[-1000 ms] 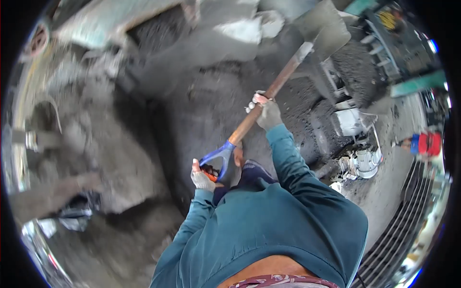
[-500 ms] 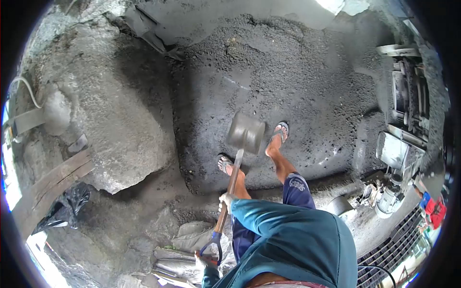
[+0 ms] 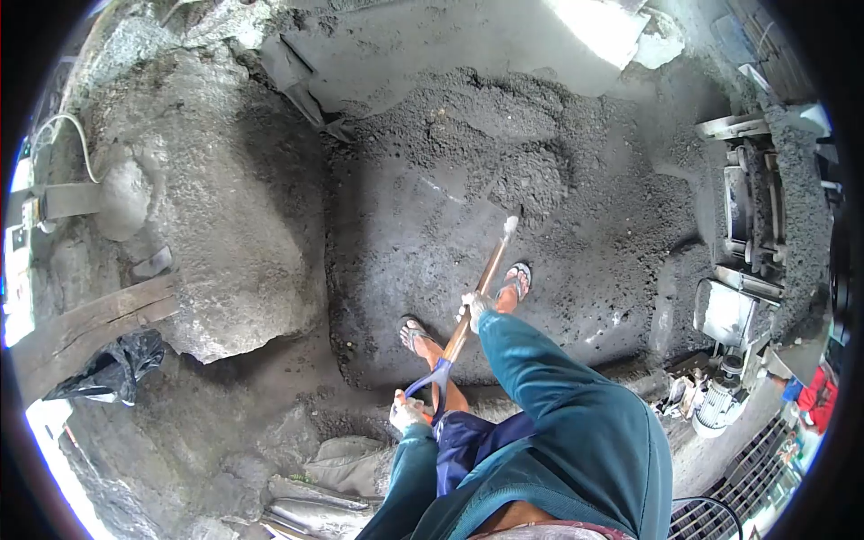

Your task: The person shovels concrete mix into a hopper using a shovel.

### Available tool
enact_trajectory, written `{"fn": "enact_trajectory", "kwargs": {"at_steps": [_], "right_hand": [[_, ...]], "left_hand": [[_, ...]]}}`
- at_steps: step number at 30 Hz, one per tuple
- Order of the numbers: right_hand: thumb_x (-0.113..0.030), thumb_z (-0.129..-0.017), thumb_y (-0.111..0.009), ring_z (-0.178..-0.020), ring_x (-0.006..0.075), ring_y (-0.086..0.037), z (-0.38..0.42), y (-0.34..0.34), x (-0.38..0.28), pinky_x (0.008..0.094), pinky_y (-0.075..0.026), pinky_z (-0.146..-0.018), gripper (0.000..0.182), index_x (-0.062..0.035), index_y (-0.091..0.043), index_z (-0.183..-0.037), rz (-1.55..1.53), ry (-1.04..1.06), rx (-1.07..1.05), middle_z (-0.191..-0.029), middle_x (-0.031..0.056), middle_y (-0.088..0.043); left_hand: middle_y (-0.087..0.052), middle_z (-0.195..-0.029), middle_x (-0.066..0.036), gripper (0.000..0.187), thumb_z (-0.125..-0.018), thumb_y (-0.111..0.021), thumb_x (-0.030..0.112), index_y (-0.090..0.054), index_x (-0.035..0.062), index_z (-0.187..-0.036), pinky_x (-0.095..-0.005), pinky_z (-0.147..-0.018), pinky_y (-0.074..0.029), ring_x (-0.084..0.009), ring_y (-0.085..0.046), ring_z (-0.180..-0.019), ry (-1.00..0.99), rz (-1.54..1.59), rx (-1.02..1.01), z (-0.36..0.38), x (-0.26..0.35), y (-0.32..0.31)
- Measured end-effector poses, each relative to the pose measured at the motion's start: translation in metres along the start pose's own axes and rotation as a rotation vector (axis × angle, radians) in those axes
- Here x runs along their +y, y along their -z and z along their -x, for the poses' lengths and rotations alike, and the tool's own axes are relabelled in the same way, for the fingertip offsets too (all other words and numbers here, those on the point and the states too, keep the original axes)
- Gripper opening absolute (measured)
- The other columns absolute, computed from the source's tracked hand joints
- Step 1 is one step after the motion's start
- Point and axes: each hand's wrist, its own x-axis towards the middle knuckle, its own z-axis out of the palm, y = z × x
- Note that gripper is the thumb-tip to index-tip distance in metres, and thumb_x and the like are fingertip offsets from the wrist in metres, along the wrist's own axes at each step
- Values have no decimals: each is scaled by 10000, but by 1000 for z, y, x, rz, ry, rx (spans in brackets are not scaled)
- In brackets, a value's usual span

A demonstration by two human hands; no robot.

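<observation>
A shovel [image 3: 489, 267] with a wooden shaft and a blue D-shaped grip slants away from my body. My left hand [image 3: 407, 412], in a pale glove, is closed round the blue grip. Further down, my right hand [image 3: 475, 306] wraps the wooden shaft, also gloved. The shovel's blade is hidden at the edge of a heap of damp grey gravel [image 3: 531, 180], with clumps lying over the spot where it sits. My feet, in flip-flops, stand apart on either side of the shaft.
A large rock-like block [image 3: 216, 207] rises on the left, with a wooden beam [image 3: 99, 328] and a black plastic bag [image 3: 117, 373] below it. Machinery with a motor [image 3: 720, 409] stands at the right, near a metal grate [image 3: 747, 477]. Someone in red [image 3: 817, 399] is at the far right.
The shovel has moved forward from bare ground between my feet into the gravel, and its blade is now covered. Both my hands have gone forward with it, still gripping.
</observation>
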Motion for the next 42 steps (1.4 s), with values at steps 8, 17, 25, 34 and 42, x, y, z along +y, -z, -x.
{"fn": "enact_trajectory", "kwargs": {"at_steps": [8,17,25,34,42], "right_hand": [[-43,-810,-692,-559,230,-542,191,-15,-79,437,-503,-513,213,-108,-538,-941,-236,201,21,-797,56,-559],[-148,-829,-674,-613,173,-524,495,-79,-349,405,-484,-618,160,-141,-517,-853,-661,825,-857,-695,1,-471],[-192,-913,-553,-586,148,-527,623,52,-511,329,-475,-597,112,-104,-510,-858,-909,1305,-1024,-661,3,-495],[-199,-837,-700,-615,195,-555,495,127,-391,398,-486,-630,165,-142,-554,-887,-621,955,-580,-697,4,-520],[-127,-808,-713,-767,223,-563,520,12,-297,473,-481,-830,140,-136,-599,-889,-278,1058,-897,-772,33,-559]], "left_hand": [[-388,-481,-44,503,-888,-576,540,-408,159,-607,-379,-377,-322,-212,-376,-383,311,-21,-443,35,71,22],[-500,-536,-32,541,-912,-571,600,-503,90,-744,-257,-385,-360,-117,-459,-421,-1033,-7,-1261,322,316,-161],[-589,-663,-61,282,-715,-795,335,-610,126,-671,-411,-629,-489,-283,-589,-609,-2560,152,-1709,598,353,-237],[-617,-817,1,109,-713,-686,288,-655,185,-724,-428,-1065,-394,-190,-616,-899,-2355,-789,-1767,367,144,-240],[-615,-1113,-13,367,-627,-782,377,-716,204,-944,-615,-1125,-254,-231,-528,-1187,-2475,-1277,-1248,231,230,-203]]}}
